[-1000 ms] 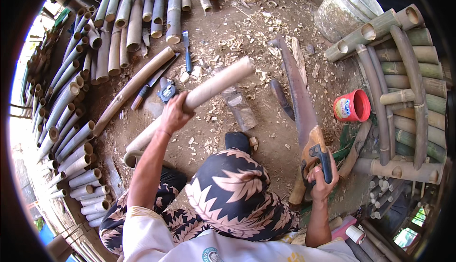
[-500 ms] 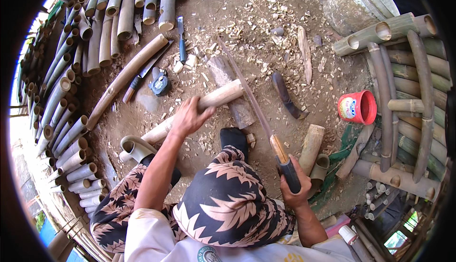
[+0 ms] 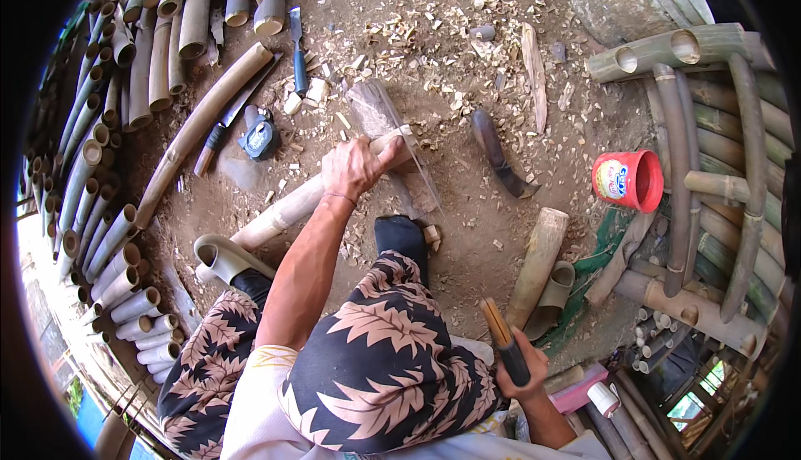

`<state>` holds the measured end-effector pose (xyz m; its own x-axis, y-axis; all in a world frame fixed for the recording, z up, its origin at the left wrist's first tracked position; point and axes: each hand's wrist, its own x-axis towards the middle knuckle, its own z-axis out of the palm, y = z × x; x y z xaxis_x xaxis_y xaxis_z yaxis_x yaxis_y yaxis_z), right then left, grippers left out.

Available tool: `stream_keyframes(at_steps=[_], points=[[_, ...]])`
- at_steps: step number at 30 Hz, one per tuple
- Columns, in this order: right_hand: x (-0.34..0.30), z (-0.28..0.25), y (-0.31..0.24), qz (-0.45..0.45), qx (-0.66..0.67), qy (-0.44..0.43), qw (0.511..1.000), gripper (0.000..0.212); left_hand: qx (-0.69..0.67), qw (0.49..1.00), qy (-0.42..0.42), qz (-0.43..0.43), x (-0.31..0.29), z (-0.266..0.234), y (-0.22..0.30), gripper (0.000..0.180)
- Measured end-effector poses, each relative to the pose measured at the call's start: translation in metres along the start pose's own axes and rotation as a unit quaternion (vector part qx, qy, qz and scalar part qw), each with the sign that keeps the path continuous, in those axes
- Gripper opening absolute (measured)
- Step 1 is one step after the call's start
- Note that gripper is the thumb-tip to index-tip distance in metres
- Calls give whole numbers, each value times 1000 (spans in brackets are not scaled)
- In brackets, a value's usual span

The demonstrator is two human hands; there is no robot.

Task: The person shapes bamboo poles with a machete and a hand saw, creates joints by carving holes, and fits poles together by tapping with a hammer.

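My left hand (image 3: 355, 169) is closed over a pale bamboo pole (image 3: 279, 216) near its far end, thumb lying along it. The pole slants from beside my left boot up to a wooden block (image 3: 371, 108), where its end rests across the top. In my right hand (image 3: 524, 366), low by my right knee, is the handle of a saw (image 3: 506, 346), part wood and part black grip. Its long thin blade points forward past the pole's end and is smeared by motion, so where it meets the bamboo is hard to make out.
Ahead lie a curved sheathed blade (image 3: 499, 155), a chisel (image 3: 298, 53), a long knife (image 3: 238, 101) and a tape measure (image 3: 259, 136) among shavings. Stacked bamboo lines the left. On the right are a red bucket (image 3: 613, 179), a bamboo frame (image 3: 667, 53) and cut bamboo (image 3: 540, 264).
My right hand has drawn the saw back toward my body. My left hand has shifted along the pole closer to its end. The whole view has tilted slightly.
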<state>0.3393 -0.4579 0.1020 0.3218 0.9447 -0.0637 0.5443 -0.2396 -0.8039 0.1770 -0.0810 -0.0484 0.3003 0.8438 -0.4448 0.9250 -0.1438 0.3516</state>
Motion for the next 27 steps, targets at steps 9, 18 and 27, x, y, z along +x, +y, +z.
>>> stream_keyframes(at_steps=[9,18,27], points=[[143,89,14,-47,57,75,994,48,-4,1000,24,16,2,3,4,70],[57,42,19,-31,-8,36,999,52,-4,998,64,12,1,11,-5,67],[24,19,7,-14,-22,-4,1000,53,-27,995,91,6,-3,18,-19,62]])
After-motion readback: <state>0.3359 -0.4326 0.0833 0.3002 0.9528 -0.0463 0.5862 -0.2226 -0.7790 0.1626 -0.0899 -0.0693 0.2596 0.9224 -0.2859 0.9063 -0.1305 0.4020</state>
